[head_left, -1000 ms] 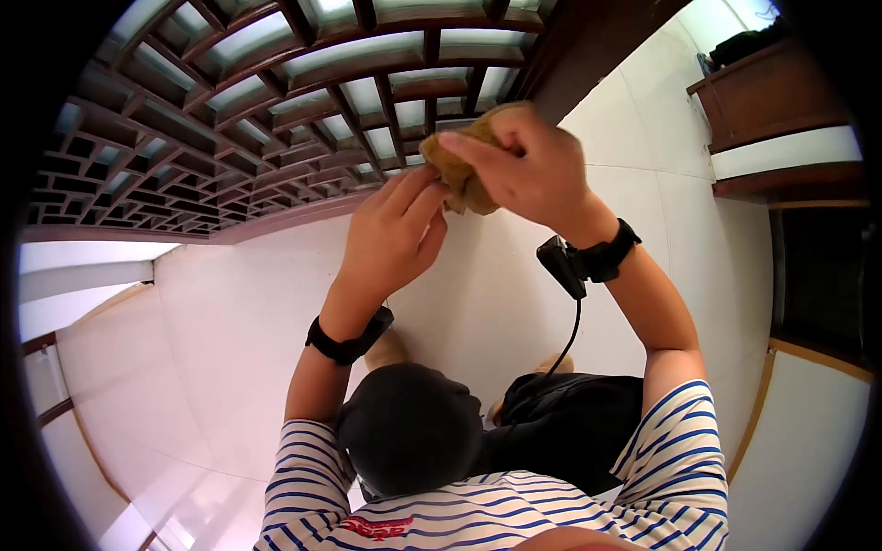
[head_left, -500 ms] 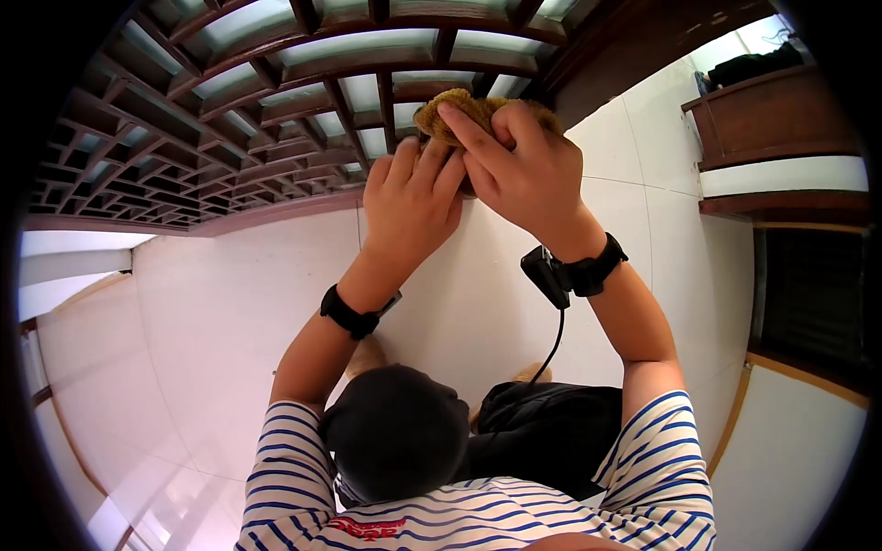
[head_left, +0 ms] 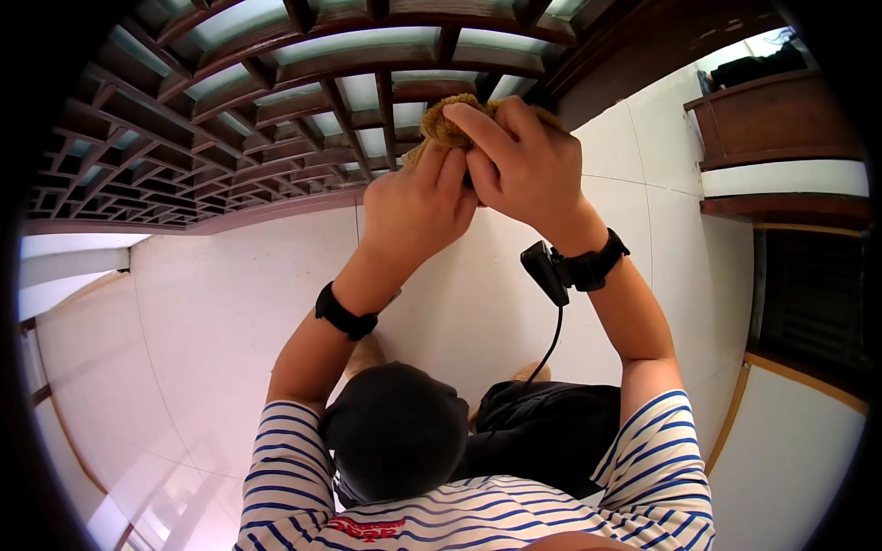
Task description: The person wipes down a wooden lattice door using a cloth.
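A brown fuzzy cloth (head_left: 447, 119) is bunched against the dark wooden lattice (head_left: 384, 106), near its right side. My right hand (head_left: 533, 170) is closed on the cloth, its index finger bent over the top. Close beside it, my left hand (head_left: 411, 207) has its fingers curled into the lower left part of the cloth; the fingertips are hidden. The two hands touch or nearly touch in front of the lattice. Black bands circle both wrists, and a small black device (head_left: 546, 273) with a cable sits at the right one.
Pale panes show behind the lattice bars. A dark wooden post (head_left: 634, 55) borders it on the right. Light floor tiles (head_left: 248, 312) lie below. A brown wooden cabinet (head_left: 758, 115) with dark items on top stands at far right.
My left fingers have curled in from a straighter pose, and a bit of cloth now shows beside them. The bunched cloth has shifted slightly right and down; my right hand has barely moved.
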The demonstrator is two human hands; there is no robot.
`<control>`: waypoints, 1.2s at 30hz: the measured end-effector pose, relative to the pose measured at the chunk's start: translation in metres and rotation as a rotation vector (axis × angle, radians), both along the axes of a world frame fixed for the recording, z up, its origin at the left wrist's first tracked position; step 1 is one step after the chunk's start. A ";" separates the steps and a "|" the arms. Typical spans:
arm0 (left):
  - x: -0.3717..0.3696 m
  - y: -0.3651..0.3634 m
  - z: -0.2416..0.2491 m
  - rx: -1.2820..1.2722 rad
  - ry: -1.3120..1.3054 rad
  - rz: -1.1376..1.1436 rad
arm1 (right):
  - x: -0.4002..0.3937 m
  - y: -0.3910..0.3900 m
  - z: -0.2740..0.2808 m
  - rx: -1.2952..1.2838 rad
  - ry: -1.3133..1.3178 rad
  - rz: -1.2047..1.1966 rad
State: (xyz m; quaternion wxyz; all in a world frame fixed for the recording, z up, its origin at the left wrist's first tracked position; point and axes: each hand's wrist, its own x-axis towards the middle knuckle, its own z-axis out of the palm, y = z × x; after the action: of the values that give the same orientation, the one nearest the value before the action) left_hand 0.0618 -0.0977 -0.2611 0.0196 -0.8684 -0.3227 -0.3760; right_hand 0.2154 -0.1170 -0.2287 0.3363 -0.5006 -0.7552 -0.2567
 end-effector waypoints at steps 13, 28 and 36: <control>-0.003 -0.007 0.012 -0.150 -0.008 -0.031 | 0.017 -0.004 0.012 -0.230 0.139 0.205; -0.024 -0.034 -0.042 -0.359 0.081 -0.079 | 0.026 -0.014 -0.033 -0.299 -0.077 0.270; -0.023 -0.027 -0.042 -0.339 0.027 -0.077 | 0.023 -0.014 -0.027 -0.200 -0.126 0.207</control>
State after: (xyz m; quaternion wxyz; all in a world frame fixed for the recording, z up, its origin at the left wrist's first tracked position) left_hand 0.0388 -0.1251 -0.3030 -0.1371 -0.8760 -0.3478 -0.3048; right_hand 0.2382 -0.1315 -0.2554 0.2611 -0.4341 -0.8443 -0.1750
